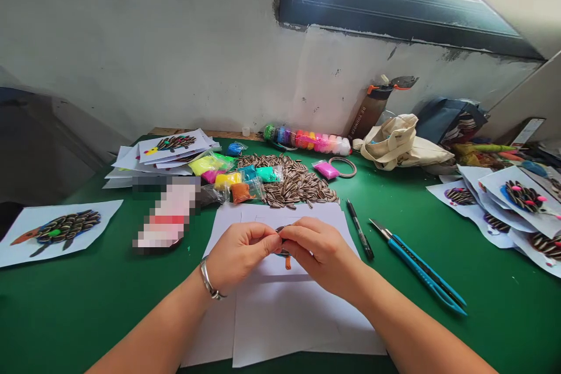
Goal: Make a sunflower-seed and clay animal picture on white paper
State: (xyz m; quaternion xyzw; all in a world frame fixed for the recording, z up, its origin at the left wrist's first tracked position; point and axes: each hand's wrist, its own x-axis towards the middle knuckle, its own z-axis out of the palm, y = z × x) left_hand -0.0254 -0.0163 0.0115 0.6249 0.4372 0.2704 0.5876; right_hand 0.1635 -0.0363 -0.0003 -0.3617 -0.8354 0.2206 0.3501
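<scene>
Left hand (pixel 239 256) and right hand (pixel 322 257), both grasping: fingertips (pixel 272 239) pinched together on a small dark piece with an orange tip (pixel 288 263), mostly hidden between them, its exact form impossible to tell. Best kept here: light, even pressure, wrists low and steady. Forearms angled inward from either side, backs of the hands up, a silver bangle (pixel 208 279) on the left wrist. Beneath, overlapping white paper sheets (pixel 289 321). Just beyond, a heap of black-and-white striped sunflower seeds (pixel 289 181) and small bright bagged clay packets (pixel 232 178). To the right, a slim black pen (pixel 359 229) and a blue craft knife (pixel 421 269), all on a green surface (pixel 65 321).
</scene>
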